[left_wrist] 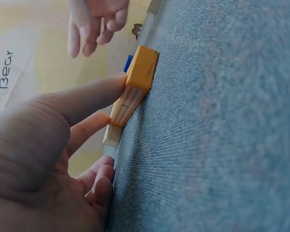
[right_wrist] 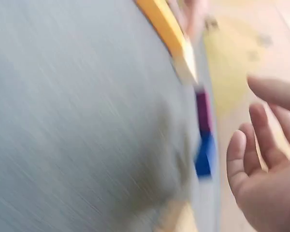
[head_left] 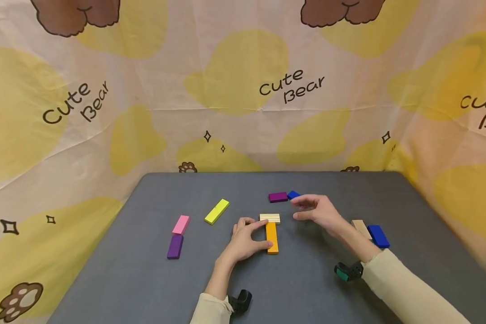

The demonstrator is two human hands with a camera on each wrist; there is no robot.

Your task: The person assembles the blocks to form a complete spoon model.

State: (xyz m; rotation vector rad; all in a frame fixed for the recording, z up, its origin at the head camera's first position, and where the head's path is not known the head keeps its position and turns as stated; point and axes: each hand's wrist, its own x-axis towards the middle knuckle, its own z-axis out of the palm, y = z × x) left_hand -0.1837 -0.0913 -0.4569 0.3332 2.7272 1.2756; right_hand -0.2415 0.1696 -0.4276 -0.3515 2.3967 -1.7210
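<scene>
— From the head view, what's lowest in the frame?
— The left hand (head_left: 247,240), relaxed, thumb touching the orange block (head_left: 272,237) at centre; a pale block (head_left: 269,218) caps its far end.
— And the right hand (head_left: 320,213)?
— Right of centre, fingers loose, holding nothing.
— Left wrist view?
— Fingertips (left_wrist: 117,81) touch the orange block at upper centre.
— Right wrist view?
— Blurred; open fingers at the right edge.

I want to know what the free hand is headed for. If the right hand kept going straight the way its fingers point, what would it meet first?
Probably the small blue block, just ahead of the right hand, with the purple rectangular block beside it. The hand's height above the grey table is unclear.
</scene>
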